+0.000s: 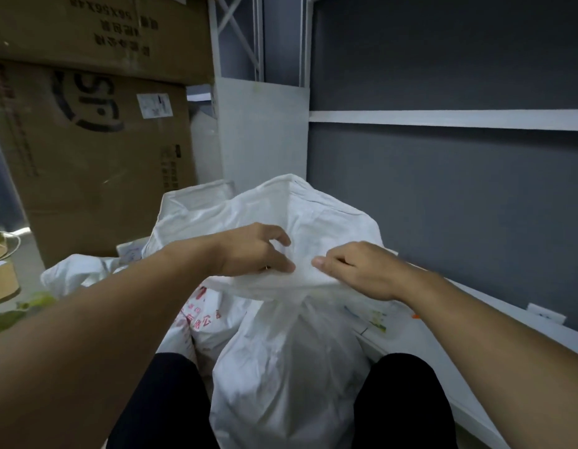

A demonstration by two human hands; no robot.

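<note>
A large white plastic bag (291,361) stands between my knees, its upper part bunched into a neck. My left hand (248,251) pinches the loose top of the bag from the left. My right hand (359,270) grips the same top from the right, fingers curled round the plastic. The two hands are a few centimetres apart on the bag's mouth, which spreads wide above them (291,205). What is inside the bag is hidden.
Behind the white bag lies another bag with red print (203,315). Stacked cardboard boxes (96,150) rise at the left. A grey wall with a white rail (443,119) runs along the right, a white baseboard (495,306) below it. A white panel (261,131) stands behind.
</note>
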